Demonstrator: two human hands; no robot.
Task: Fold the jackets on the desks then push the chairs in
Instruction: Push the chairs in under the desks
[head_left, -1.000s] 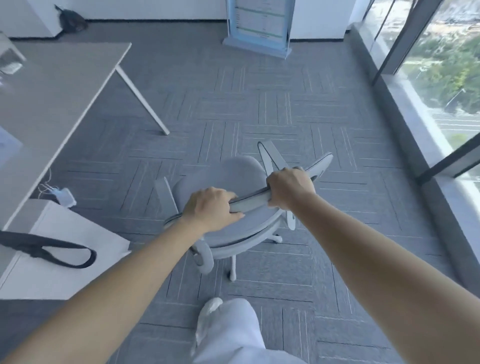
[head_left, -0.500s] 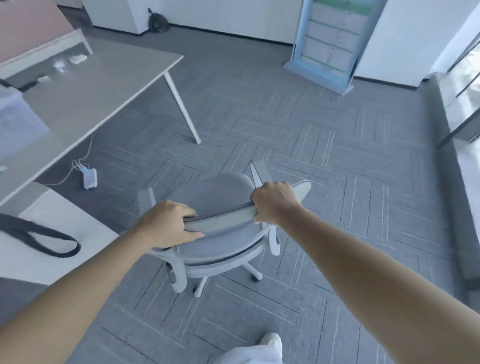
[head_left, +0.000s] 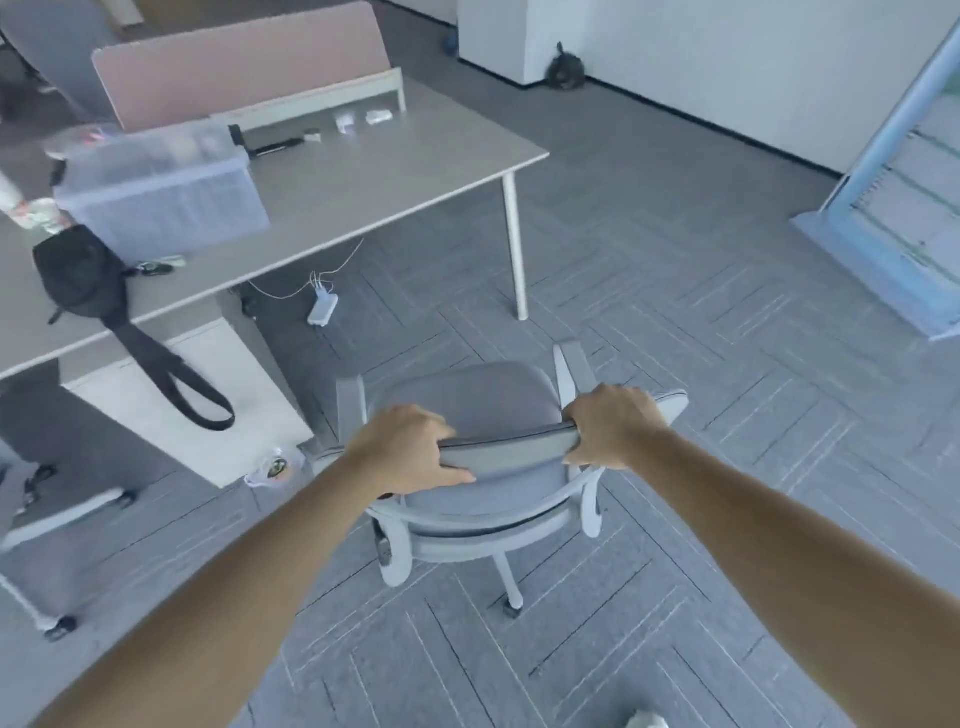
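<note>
Left hand (head_left: 410, 452) and right hand (head_left: 613, 426) each curl tight round the top edge of the chair's (head_left: 467, 400) backrest, one near either end. The chair stands on the carpet, seat facing the surface (head_left: 389, 176) but short of it. Rolling it home looks to call for an even push from both hands, steered into the gap between the cabinet (head_left: 171, 410) and the leg (head_left: 514, 249), with the castors kept off the power strip (head_left: 323, 307) lying underneath. No jacket is in view.
</note>
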